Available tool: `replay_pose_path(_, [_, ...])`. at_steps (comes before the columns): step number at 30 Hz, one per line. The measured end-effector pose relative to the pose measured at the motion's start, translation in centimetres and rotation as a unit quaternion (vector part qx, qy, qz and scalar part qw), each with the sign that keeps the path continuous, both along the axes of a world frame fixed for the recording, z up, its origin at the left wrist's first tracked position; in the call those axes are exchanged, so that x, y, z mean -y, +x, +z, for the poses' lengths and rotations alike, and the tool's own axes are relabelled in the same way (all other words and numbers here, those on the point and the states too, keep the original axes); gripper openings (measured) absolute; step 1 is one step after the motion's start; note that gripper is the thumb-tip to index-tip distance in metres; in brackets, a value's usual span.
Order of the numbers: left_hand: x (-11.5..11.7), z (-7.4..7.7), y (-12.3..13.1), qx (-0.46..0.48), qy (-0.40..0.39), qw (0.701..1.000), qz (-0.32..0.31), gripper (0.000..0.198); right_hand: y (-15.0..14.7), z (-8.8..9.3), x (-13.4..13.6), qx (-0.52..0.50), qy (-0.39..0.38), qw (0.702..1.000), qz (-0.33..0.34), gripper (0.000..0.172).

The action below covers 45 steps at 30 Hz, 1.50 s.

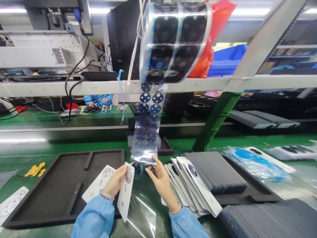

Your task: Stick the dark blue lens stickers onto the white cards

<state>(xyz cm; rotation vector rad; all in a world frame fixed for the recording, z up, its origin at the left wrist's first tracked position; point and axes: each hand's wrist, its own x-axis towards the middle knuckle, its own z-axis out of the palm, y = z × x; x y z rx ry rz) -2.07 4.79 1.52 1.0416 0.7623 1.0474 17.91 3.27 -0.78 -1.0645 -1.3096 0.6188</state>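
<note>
Held one thin white rectangular panel with a round grey disc near its top [123,201] in the left hand [115,180], pinched at the upper part and tilted steeply above the green worktop [183,145]. Judged it light, stiff and smooth, liable to slip or scratch; best taken by its edges, clear of the disc. Held the right hand [159,178] with thumb and index finger narrowly parted at the lower end of a clear plastic strip bearing dark blue discs [146,132]; could not tell whether pinching it. Judged the strip limp and slick, best taken by its border. Counted two columns of discs, running up to one large roll of the same film [175,43] above a white metal beam [99,88].

Counted one loose white panel [96,188] on the left black tray [56,178], and another white panel [11,203] at far left. Saw beside the right hand a fan of overlapping white panels [195,188], at least five, too close for an exact count. Counted two near stacks of thin grey panels [218,172], one on the right black tray [257,186]. Noticed several small yellow pieces [35,169], too bunched to count.
</note>
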Motion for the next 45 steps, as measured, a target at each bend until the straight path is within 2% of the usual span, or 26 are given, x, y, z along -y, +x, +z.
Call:
replay_pose_path(1, [0.1,-0.2,0.4,-0.006,-0.003,1.0,-0.003,0.039,-0.2,0.1,0.2,0.058,0.029,0.997,-0.052,0.056])
replay_pose_path(3, [0.4,-0.4,0.9,-0.017,-0.004,1.0,-0.01,0.039,-0.4,0.5,0.5,0.191,0.093,0.967,-0.14,0.056])
replay_pose_path(4, [0.5,-0.4,1.0,-0.022,-0.002,1.0,-0.017,0.039,-0.5,0.7,0.6,0.255,0.122,0.947,-0.155,0.054])
replay_pose_path(6, [0.6,-0.2,1.0,-0.027,0.004,0.999,-0.031,0.038,-0.6,0.9,0.7,0.348,0.171,0.913,-0.129,0.05])
replay_pose_path(8, [0.7,0.1,0.9,-0.026,0.009,0.999,-0.04,0.038,-0.5,0.8,0.7,0.376,0.215,0.895,-0.104,0.051])
replay_pose_path(11, [0.8,0.4,0.9,-0.016,0.016,0.999,-0.049,0.038,-0.2,0.3,0.9,0.368,0.27,0.882,-0.113,0.05])
replay_pose_path(14, [0.9,0.4,1.0,0.012,0.006,0.999,-0.044,0.036,0.1,0.1,1.2,0.395,0.319,0.855,-0.107,0.046])
replay_pose_path(18, [1.0,0.4,1.0,0.038,-0.021,0.998,-0.035,0.035,0.1,0.0,1.4,0.426,0.346,0.831,-0.093,0.035])
replay_pose_path(20, [0.9,0.4,1.1,0.061,-0.035,0.997,-0.038,0.036,-0.1,-0.2,1.2,0.426,0.331,0.838,-0.081,0.03])
replay_pose_path(22, [0.8,0.4,1.2,0.094,-0.052,0.994,-0.03,0.039,-0.4,-0.5,0.9,0.416,0.288,0.861,-0.054,0.023])
replay_pose_path(25, [0.3,0.0,1.2,0.135,-0.052,0.988,0.055,0.041,-0.7,-0.8,0.8,0.356,0.188,0.915,0.02,0.013])
replay_pose_path(28, [-0.4,-0.8,1.0,0.143,-0.058,0.971,0.184,0.036,-0.8,-0.4,0.9,0.205,0.053,0.971,0.111,0.008])
replay_pose_path(31, [-0.5,-1.5,0.9,0.119,-0.07,0.96,0.242,0.032,-0.8,0.7,1.0,-0.002,-0.079,0.987,0.143,0.02])
replay_pose_path(34, [0.3,-1.5,1.4,0.035,-0.024,0.974,0.222,0.029,-0.8,1.5,1.0,-0.157,-0.142,0.974,0.085,0.031])
replay_pose_path(36, [1.2,-1.1,2.2,-0.032,0.001,0.982,0.187,0.028,-0.9,1.7,1.1,-0.199,-0.156,0.966,0.059,0.034])
replay_pose_path(38, [2.0,-0.8,3.1,-0.054,0.003,0.99,0.13,0.032,-1.1,1.6,1.1,-0.214,-0.163,0.961,0.059,0.035])
replay_pose_path(42, [2.9,-0.6,4.2,-0.03,0.024,0.999,0.009,0.046,-1.0,1.0,1.1,-0.213,-0.163,0.962,0.058,0.035])
replay_pose_path(45, [2.9,-1.0,4.1,-0.03,0.04,0.998,-0.022,0.057,-0.7,0.6,1.2,-0.182,-0.159,0.969,0.049,0.031])
